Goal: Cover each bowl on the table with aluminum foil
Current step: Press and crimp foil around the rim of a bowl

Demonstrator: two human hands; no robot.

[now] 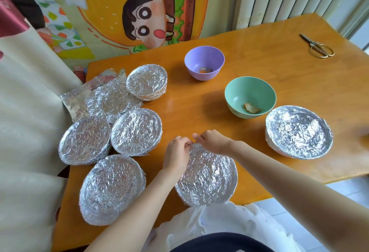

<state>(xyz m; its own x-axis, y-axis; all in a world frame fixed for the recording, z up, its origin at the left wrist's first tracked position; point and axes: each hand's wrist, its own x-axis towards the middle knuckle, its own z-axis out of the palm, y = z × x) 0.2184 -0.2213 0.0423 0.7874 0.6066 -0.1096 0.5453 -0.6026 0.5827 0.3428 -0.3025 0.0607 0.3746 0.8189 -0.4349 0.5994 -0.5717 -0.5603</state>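
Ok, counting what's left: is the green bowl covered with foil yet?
No, the green bowl sits open, with a food scrap visible inside.

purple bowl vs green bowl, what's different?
The purple bowl sits farther back on the table; the green bowl is nearer, to its right. The purple bowl holds small orange scraps; the green bowl holds one pale tan piece. Both stand upright and uncovered.

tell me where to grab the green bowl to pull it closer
Pinch the green bowl by its thin rim on the near-left side, thumb inside, the rest outside. It stands upright and open, with bare table there, while a foil-covered bowl crowds its right. The left hand and right hand pinch the near bowl's foil.
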